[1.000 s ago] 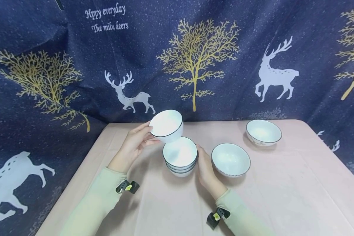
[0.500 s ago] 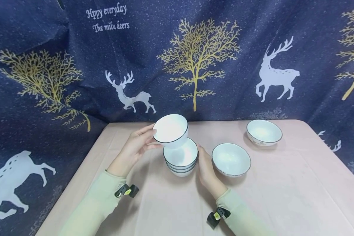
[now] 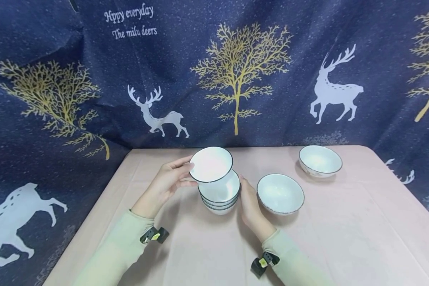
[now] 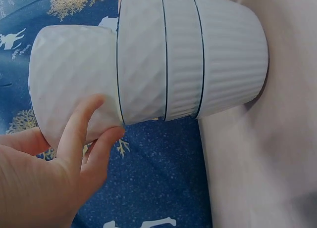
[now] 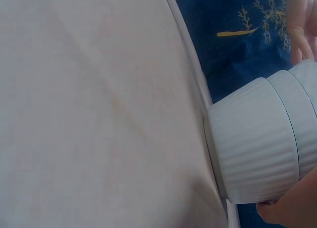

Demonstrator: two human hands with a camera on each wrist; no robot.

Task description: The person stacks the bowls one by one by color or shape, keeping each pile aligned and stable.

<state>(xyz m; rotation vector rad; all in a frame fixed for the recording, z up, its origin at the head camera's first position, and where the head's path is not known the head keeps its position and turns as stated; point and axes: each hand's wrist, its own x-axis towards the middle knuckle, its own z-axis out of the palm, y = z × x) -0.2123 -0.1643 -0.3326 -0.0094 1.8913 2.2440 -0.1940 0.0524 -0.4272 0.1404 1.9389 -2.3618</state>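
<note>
A dark blue backdrop (image 3: 164, 59) printed with white deer (image 3: 337, 91), gold trees (image 3: 237, 79) and white lettering (image 3: 129, 15) hangs behind a table (image 3: 207, 258) covered in pale pink cloth, and meets its back edge.

Toward that back edge, about midway between the left and right edges, stands an upright stack of bowls (image 3: 219, 207), three white ones nested with dark rims. Another white bowl, the held bowl (image 3: 211, 162), is raised over the stack, slightly offset toward the table's left edge and tilted a little; its base overlaps the stack's mouth in the head view, and whether the two touch cannot be told.

The person's left hand (image 3: 165, 179) pinches the held bowl, thumb at the rim and fingers spread along the outer wall. The right hand (image 3: 249, 201) rests against the side of the stack facing the table's right edge; its fingers are partly hidden, so how far they bend cannot be told.

Just beside that hand sits a wider bowl (image 3: 280, 194), upright. A patterned bowl (image 3: 320, 159) stands farther off, close to the back edge and nearer the back right corner. Both sleeves (image 3: 111, 248) are pale green, with a black device (image 3: 264, 262) at each wrist.
</note>
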